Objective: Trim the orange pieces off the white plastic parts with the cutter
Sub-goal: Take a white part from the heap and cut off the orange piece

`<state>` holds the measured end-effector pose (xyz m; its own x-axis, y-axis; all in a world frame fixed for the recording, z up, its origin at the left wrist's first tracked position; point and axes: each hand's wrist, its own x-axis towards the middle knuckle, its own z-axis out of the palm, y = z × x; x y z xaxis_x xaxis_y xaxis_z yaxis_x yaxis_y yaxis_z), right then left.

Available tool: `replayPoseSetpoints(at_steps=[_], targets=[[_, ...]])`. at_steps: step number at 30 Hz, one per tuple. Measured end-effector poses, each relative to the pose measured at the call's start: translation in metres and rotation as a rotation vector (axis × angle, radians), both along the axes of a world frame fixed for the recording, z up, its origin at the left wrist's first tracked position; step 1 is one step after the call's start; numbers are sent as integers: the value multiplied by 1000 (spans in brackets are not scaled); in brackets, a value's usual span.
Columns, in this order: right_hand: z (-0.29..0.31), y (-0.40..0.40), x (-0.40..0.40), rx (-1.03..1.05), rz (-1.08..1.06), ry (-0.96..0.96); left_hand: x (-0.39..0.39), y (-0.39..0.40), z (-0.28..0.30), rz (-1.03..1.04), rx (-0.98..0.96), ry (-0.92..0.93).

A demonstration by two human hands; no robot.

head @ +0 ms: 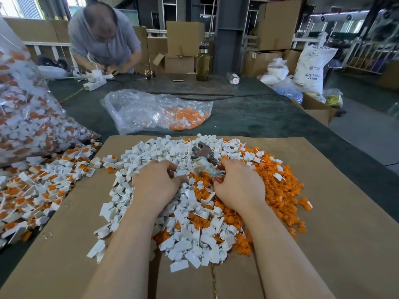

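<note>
Factory floor, stacked cartons [278, 24], resin sack [311, 67]

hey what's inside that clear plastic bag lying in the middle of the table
The clear plastic bag holds orange pieces with a few white parts, bunched at its right end. Crumpled folds hide whatever lies deeper.

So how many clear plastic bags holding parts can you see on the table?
2: a large full bag at the left edge, and a nearly flat bag beyond the cardboard sheet. Others may be out of view.
</note>
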<state>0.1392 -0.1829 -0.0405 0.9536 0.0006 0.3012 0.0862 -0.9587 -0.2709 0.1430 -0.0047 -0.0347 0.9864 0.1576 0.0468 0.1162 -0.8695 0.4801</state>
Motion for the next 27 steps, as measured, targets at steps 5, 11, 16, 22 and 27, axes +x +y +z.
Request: replayPoseSetpoints(at_steps=[5, 11, 16, 22, 27], targets=[[3, -3, 1, 148, 29, 0, -1, -6, 1, 17, -88, -99], [8, -2, 0, 353, 103, -42, -7, -16, 7, -21, -205, -292], [11, 0, -1, 441, 133, -42, -12, -33, 9, -118, -255, -302], [13, -1, -2, 487, 136, -42, -9, -34, 10, -111, -620, -208], [15, -1, -3, 559, 149, -38, -14, -30, 15, -58, -1088, -169]])
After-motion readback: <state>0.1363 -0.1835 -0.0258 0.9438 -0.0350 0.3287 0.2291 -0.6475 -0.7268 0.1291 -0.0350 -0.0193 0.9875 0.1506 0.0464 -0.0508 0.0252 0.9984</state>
